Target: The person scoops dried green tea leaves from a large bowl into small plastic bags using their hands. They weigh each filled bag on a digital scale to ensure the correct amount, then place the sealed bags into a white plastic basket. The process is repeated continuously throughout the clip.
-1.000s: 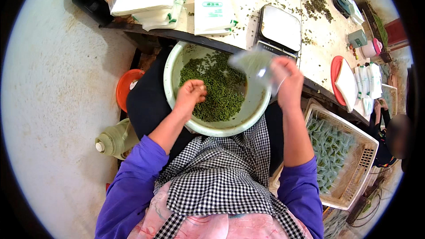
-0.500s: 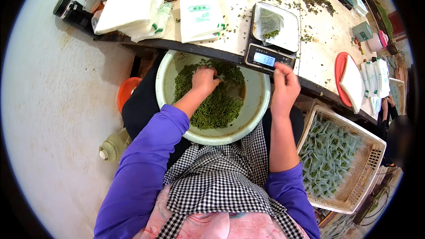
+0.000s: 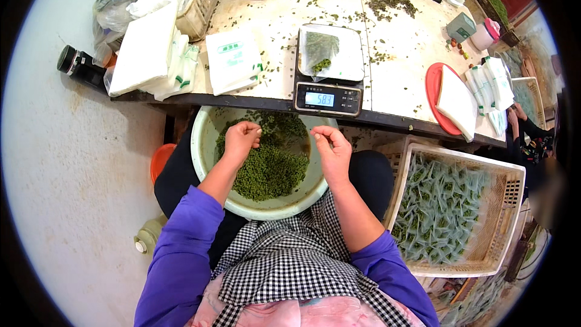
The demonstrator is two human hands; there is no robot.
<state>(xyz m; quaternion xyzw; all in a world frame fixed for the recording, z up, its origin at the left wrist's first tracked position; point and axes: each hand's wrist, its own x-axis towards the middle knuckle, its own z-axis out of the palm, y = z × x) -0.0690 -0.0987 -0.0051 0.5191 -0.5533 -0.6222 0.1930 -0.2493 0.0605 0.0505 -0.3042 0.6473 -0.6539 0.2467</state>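
Over a pale green basin (image 3: 207, 198) in my lap, both my hands are raised, apart from each other. Small round green berries (image 3: 266, 172) are heaped in the basin. My left hand (image 3: 242, 140) is above the heap, its fingers curled into a pinch; what they hold, if anything, is too small to name. Near the basin's right rim, my right hand (image 3: 333, 150) has thumb and fingertips pressed together, their contents unclear. Beyond it, a digital scale (image 3: 345, 99) with a lit display stands on the table edge. On its plate lies a clear plastic bag (image 3: 321, 48) partly filled with green berries.
White packaging bags (image 3: 233, 60) and a thicker white stack (image 3: 145, 48) lie on the table (image 3: 393, 79). To my right, a plastic crate (image 3: 493, 254) holds many filled bags. A red plate (image 3: 433, 94) sits at the table's right edge. Another person's hand (image 3: 516, 112) shows far right.
My left hand has risen out of the berries. My right hand has drawn back from the scale toward the basin. The scale's reading has changed, and the whole view has shifted.
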